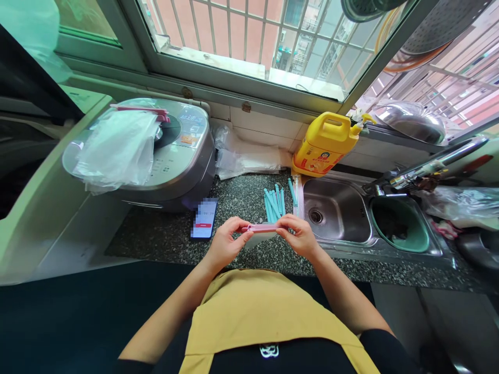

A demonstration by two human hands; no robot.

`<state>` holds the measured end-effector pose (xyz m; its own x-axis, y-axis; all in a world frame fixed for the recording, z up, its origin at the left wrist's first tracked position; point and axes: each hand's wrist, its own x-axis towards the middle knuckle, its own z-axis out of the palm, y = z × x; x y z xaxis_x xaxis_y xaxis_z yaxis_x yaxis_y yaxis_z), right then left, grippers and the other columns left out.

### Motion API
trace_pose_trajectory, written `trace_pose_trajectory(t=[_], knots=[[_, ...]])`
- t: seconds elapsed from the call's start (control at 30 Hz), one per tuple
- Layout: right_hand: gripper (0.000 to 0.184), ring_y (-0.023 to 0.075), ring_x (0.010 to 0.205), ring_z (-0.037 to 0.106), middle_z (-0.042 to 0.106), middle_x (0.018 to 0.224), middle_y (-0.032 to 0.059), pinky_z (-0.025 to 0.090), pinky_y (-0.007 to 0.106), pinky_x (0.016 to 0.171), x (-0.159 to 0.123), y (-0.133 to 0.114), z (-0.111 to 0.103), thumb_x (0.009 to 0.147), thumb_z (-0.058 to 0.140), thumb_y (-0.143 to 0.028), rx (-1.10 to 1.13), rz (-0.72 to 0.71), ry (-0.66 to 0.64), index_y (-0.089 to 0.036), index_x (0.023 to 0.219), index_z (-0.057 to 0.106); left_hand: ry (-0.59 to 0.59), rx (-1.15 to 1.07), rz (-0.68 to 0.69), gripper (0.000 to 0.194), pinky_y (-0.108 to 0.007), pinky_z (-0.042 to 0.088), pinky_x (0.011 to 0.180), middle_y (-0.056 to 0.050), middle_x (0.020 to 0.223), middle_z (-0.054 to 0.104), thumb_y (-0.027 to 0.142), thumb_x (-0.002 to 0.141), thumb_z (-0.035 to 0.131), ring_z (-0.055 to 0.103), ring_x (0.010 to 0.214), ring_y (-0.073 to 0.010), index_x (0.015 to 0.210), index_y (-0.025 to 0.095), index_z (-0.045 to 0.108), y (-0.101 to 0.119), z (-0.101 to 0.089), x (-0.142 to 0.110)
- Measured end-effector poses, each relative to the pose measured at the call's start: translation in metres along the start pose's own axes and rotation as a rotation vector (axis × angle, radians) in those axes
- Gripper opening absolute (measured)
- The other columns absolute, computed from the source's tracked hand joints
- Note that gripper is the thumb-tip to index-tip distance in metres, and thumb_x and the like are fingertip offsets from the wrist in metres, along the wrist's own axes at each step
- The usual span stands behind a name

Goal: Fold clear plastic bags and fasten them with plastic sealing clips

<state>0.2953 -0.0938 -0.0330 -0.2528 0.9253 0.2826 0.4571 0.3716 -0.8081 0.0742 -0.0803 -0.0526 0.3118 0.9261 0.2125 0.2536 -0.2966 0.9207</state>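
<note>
- Head view: yellow apron [253, 311] sitting nearest the camera, over a black top; white logo [268, 351] showing just below the bib, letters not surely readable.
- Left hand [228, 241] pinching one end of a pink sealing clip [263, 228] between thumb and fingers.
- Right hand [298, 236] pinching the clip's other end the same way.
- Clip lying level between both hands, in front of the apron, above the speckled counter [237, 200]; pale plastic bag [259, 240] hanging under it.
- Turquoise clips [275, 202] lying bunched just beyond the hands; one more lying apart, near the sink's edge.
- Phone [204, 219] lying left of the left hand, screen lit: small digits partly pixelated, red button showing, its text too small.
- Silver cooker [175, 156] standing at left; panel writing and lid sticker not legible. White bag [117, 150] and second pink clip [144, 110] resting on top.
- Clear plastic bags [249, 156] lying along the wall.
- Yellow jug [322, 145] standing behind the sink [339, 208], orange-red label carrying a cartoon face, lettering unreadable.
- Green tub [423, 234] sitting in the right basin.
</note>
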Motion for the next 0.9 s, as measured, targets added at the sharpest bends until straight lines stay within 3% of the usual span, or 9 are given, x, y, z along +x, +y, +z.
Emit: trace_pose_trajectory(t=[0.2,0.37,0.9], knots=[[0.013,0.0137,0.066,0.057,0.065,0.078,0.005,0.047,0.026,0.059,-0.003,-0.004,0.005,0.086,0.056,-0.027,0.051,0.027,-0.029,-0.018,0.087,0.066,0.068,-0.018,0.034,0.011,-0.025,0.045,0.063,-0.003,0.073,0.06,0.026,0.082,0.059,0.055,0.068,-0.0138,0.083,0.016,0.064,0.004,0.002,-0.003],[0.012,0.0133,0.066,0.056,0.063,0.075,0.0043,0.045,0.025,0.058,-0.003,-0.008,0.007,0.085,0.056,-0.024,0.052,0.012,-0.003,-0.018,0.082,0.066,0.113,-0.027,0.063,0.009,-0.025,0.046,0.062,-0.003,0.074,0.061,0.025,0.081,0.06,0.056,0.067,-0.0137,0.083,0.017,0.064,0.007,0.002,-0.004],[0.014,0.0135,0.065,0.057,0.064,0.075,0.0047,0.046,0.025,0.057,-0.002,-0.012,0.012,0.085,0.056,-0.026,0.048,0.043,0.027,-0.018,0.081,0.067,0.122,0.073,0.146,0.005,-0.026,0.045,0.061,-0.002,0.069,0.059,0.02,0.081,0.059,0.054,0.067,-0.0148,0.079,0.017,0.062,0.013,-0.004,0.002]])
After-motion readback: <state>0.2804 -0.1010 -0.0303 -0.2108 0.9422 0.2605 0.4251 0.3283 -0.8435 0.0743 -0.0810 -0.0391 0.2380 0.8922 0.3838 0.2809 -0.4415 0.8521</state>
